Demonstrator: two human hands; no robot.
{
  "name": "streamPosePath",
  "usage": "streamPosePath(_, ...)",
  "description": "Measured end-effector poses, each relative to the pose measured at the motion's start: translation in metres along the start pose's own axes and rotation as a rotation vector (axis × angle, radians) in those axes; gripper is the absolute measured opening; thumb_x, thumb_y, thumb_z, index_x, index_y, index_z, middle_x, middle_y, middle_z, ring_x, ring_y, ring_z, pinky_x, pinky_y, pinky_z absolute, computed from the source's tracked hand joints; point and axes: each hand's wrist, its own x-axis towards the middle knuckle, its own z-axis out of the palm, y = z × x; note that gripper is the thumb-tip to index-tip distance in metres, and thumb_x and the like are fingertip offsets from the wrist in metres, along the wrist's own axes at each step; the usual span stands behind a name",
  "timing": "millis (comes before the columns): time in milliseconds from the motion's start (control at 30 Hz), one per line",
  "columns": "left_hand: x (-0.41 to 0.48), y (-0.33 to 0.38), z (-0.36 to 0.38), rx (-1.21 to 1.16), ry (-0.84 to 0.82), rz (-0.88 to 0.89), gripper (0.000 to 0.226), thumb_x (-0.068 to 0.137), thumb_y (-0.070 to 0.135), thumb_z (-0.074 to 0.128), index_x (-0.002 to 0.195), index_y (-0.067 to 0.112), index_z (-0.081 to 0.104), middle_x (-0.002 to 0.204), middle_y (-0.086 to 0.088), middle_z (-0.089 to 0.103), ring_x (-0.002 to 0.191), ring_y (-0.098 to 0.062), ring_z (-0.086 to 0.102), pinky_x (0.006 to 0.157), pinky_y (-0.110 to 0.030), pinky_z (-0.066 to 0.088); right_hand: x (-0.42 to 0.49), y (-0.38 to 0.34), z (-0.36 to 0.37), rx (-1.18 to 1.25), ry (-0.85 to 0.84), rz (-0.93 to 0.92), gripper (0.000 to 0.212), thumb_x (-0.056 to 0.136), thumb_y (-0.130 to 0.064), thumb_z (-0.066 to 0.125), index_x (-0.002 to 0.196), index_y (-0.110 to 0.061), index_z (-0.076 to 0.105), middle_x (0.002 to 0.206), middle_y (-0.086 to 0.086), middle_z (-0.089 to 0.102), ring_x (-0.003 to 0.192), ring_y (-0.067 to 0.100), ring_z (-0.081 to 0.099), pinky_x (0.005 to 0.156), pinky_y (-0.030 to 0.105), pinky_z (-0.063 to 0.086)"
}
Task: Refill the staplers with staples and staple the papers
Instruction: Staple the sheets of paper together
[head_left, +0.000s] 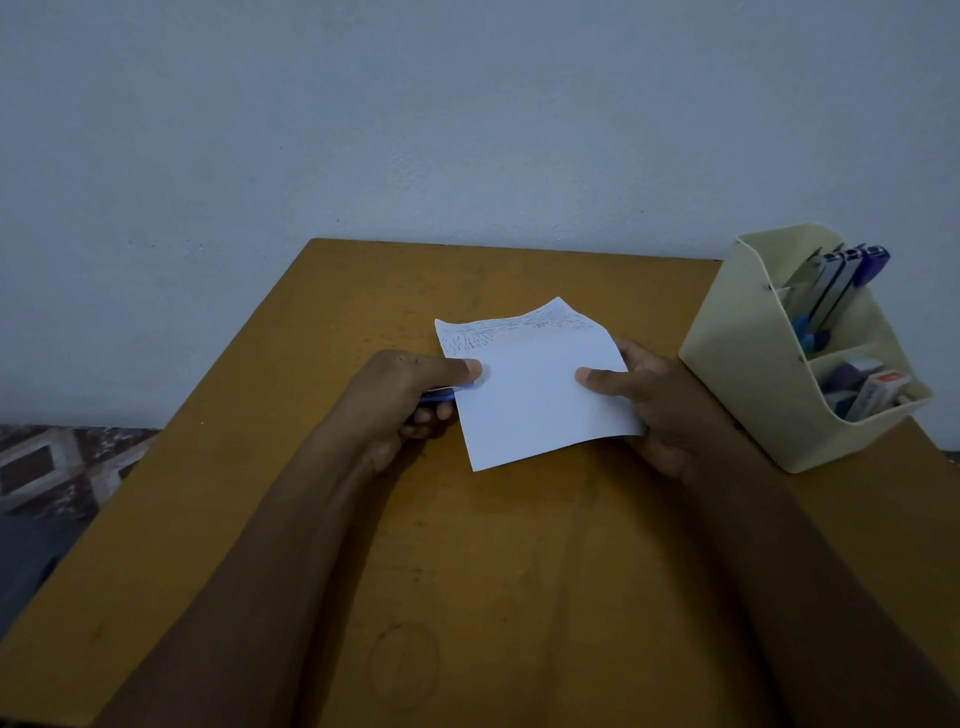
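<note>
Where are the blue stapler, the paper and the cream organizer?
blue stapler (441, 396), head view, blue sliver beside the paper's left edge
paper (530, 400), head view, its blank white middle
cream organizer (737, 374), head view, its bare left wall

This looks like a plain study or office corner in a modest room. A worn, ochre-topped wooden desk (467, 571) is pushed against a bare, pale painted wall (415, 130), and patterned floor tiles (47, 467) show past its left edge. On the desk's far right stands a cream plastic desk organiser (743, 374), with staplers (836, 280) upright in its tall back compartment and small stationery boxes (878, 387) in the low front one.
</note>
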Motion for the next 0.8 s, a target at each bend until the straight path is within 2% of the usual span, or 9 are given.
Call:
streamPosePath(167, 0.0013, -0.0008, 0.0015, -0.037, 0.025, -0.009, 0.025, 0.080, 0.028, 0.072, 0.072, 0.005, 0.067, 0.056, -0.007, 0.047, 0.044, -0.013, 0.028, 0.040, -0.021, 0.020, 0.0006, 0.0013, -0.0001, 0.012, -0.002, -0.005, 0.043, 0.080, -0.012, 0.069, 0.120, -0.020, 0.056, 0.115, 0.005, 0.067, 0.103, 0.027, 0.065, 0.090, 0.042, 0.052)
streamPosePath(300, 0.0031, 0.0003, 0.0004, -0.090, 0.022, -0.035, 0.030, 0.083, 0.037, 0.067, 0.081, 0.007, 0.068, 0.061, -0.005, 0.049, 0.046, -0.012, 0.030, 0.040, -0.023, 0.019, 0.0011, 0.0002, -0.0008, 0.028, -0.008, -0.007, 0.044, 0.081, -0.010, 0.067, 0.122, -0.020, 0.055, 0.117, 0.005, 0.066, 0.105, 0.027, 0.064, 0.091, 0.043, 0.051)
streamPosePath(400, 0.0037, 0.0015, -0.0026, -0.132, -0.033, -0.047, 0.042, 0.085, 0.044, 0.063, 0.104, 0.008, 0.069, 0.064, -0.005, 0.051, 0.047, -0.012, 0.032, 0.040, -0.021, 0.020, 0.0010, -0.0003, -0.0006, 0.047, -0.027, -0.002, 0.045, 0.080, -0.008, 0.066, 0.123, -0.018, 0.055, 0.117, 0.006, 0.066, 0.105, 0.027, 0.064, 0.091, 0.042, 0.052)
streamPosePath(467, 0.0030, 0.0018, -0.0033, -0.134, -0.067, -0.052, 0.044, 0.086, 0.045, 0.061, 0.110, 0.009, 0.068, 0.065, -0.005, 0.052, 0.048, -0.011, 0.032, 0.041, -0.021, 0.020, 0.0008, -0.0004, 0.0001, 0.024, -0.030, 0.006, 0.046, 0.080, -0.010, 0.067, 0.124, -0.019, 0.055, 0.118, 0.006, 0.066, 0.105, 0.028, 0.064, 0.091, 0.042, 0.052)
streamPosePath(633, 0.0013, 0.0034, -0.0013, -0.075, -0.089, -0.041, 0.056, 0.083, 0.045, 0.064, 0.110, -0.004, 0.063, 0.063, -0.003, 0.049, 0.046, -0.010, 0.030, 0.041, -0.021, 0.018, 0.0003, -0.0002, -0.0006, 0.019, -0.036, 0.008, 0.048, 0.080, -0.011, 0.067, 0.125, -0.019, 0.054, 0.118, 0.006, 0.066, 0.106, 0.028, 0.064, 0.088, 0.040, 0.053)
streamPosePath(800, -0.0008, 0.0040, 0.0023, -0.005, -0.030, -0.044, 0.036, 0.081, 0.040, 0.067, 0.085, 0.004, 0.068, 0.058, -0.003, 0.048, 0.047, -0.012, 0.029, 0.046, -0.026, 0.016, 0.0002, -0.0004, -0.0002, 0.030, -0.028, 0.010, 0.047, 0.080, -0.010, 0.067, 0.124, -0.019, 0.055, 0.117, 0.006, 0.066, 0.105, 0.028, 0.064, 0.086, 0.039, 0.053)
